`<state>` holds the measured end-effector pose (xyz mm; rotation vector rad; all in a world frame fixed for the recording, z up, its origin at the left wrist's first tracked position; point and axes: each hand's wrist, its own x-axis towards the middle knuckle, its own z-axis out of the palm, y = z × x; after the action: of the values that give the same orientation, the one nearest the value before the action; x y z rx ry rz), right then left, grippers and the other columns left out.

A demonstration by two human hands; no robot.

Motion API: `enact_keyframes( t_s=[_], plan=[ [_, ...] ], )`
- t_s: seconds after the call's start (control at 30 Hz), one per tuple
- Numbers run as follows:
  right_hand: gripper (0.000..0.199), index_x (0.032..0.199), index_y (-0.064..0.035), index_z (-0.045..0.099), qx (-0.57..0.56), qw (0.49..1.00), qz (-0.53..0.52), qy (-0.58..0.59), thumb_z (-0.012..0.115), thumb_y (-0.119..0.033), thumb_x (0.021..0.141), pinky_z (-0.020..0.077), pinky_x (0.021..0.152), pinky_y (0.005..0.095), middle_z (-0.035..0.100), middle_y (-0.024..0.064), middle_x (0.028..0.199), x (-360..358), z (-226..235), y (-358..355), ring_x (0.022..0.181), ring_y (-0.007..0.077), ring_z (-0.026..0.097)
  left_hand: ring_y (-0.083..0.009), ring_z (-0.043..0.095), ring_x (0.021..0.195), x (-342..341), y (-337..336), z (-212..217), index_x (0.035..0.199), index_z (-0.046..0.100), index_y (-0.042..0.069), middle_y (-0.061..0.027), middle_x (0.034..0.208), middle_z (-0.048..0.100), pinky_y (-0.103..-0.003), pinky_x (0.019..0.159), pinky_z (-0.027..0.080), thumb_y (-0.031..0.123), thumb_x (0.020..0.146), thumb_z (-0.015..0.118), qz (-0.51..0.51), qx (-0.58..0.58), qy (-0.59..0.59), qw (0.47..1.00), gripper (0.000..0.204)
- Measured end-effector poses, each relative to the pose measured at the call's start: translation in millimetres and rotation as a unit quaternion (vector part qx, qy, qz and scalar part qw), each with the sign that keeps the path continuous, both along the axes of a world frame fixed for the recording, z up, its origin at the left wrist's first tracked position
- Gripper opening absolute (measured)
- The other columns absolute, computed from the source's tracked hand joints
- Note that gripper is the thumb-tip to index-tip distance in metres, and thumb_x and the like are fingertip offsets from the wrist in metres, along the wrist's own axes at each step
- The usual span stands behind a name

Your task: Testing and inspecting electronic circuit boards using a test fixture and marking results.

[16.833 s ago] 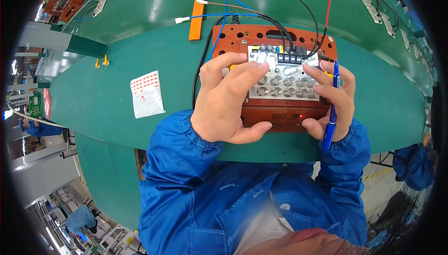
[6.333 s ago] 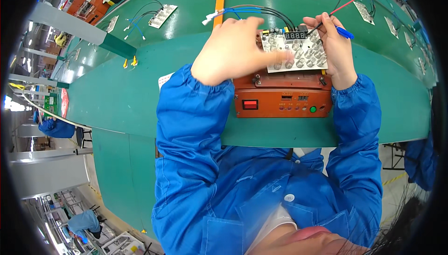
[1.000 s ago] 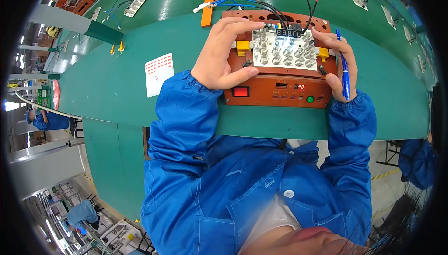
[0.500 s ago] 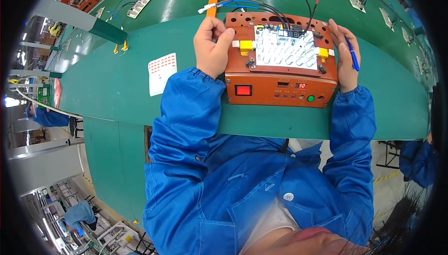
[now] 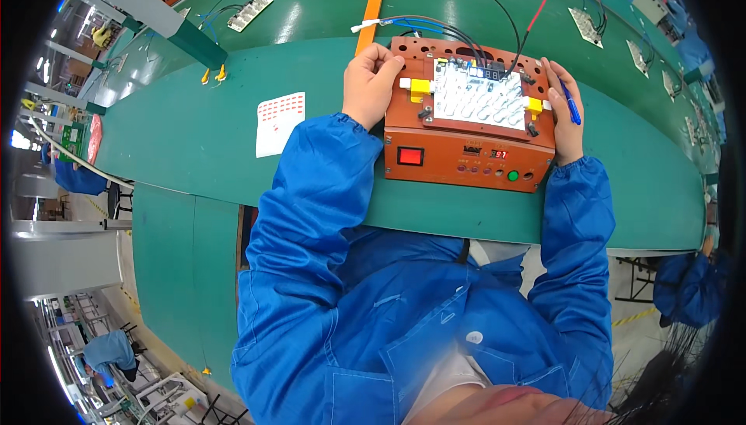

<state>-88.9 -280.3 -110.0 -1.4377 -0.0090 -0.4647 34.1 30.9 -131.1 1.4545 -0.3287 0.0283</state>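
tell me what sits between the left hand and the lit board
The head view shows a yellow block with a white end, mounted on the reddish box, between the left hand and the lit board.

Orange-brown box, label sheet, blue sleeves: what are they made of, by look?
Orange-brown box: rigid, smooth, even-coloured panels, low sheen; painted metal or plastic, can't tell.
Label sheet: probably paper backing; thin, flat, white, red labels on it.
Blue sleeves: fabric, probably synthetic; silky highlights, soft creases, gathered cuffs.
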Motion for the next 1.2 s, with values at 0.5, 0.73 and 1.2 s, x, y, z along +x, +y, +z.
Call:
enact_keyframes(
  t_s=[0.5,0.73,1.2],
  plan=[
    [0.048,0.148,0.0007,0.046,0.037,0.998,-0.021,0.056,0.051,-0.015,0.103,0.0439,0.111,0.0332,0.048,0.0197,0.151,1.0,-4.7,-1.9,0.133,0.0245,0.053,-0.0028,0.047,0.065,-0.2,-1.5,-0.2,0.084,0.061,0.004,0.0044,0.072,0.057,-0.022,0.057,0.038,0.012,0.094,0.070,-0.011,-0.036,0.026,0.999,0.015],
    [0.047,0.147,0.0007,0.046,0.034,0.998,-0.021,0.057,0.051,-0.014,0.102,0.0444,0.110,0.0330,0.050,0.0193,0.150,1.5,-6.9,-2.7,0.134,0.0240,0.053,-0.0029,0.049,0.066,0.0,-3.1,-1.4,0.085,0.062,0.004,0.0036,0.073,0.058,-0.022,0.058,0.040,0.011,0.094,0.070,-0.008,-0.044,0.038,0.998,0.014],
    [0.048,0.147,0.0015,0.048,-0.032,0.998,-0.030,0.045,0.051,-0.015,0.101,0.0374,0.116,0.0331,0.048,0.0202,0.152,-2.2,-1.2,-1.8,0.140,0.0254,0.047,-0.0035,0.048,0.065,1.1,-3.9,-1.5,0.085,0.063,0.003,0.0036,0.073,0.058,-0.022,0.058,0.040,0.012,0.092,0.070,0.002,-0.045,0.037,0.998,0.014]
  ],
)
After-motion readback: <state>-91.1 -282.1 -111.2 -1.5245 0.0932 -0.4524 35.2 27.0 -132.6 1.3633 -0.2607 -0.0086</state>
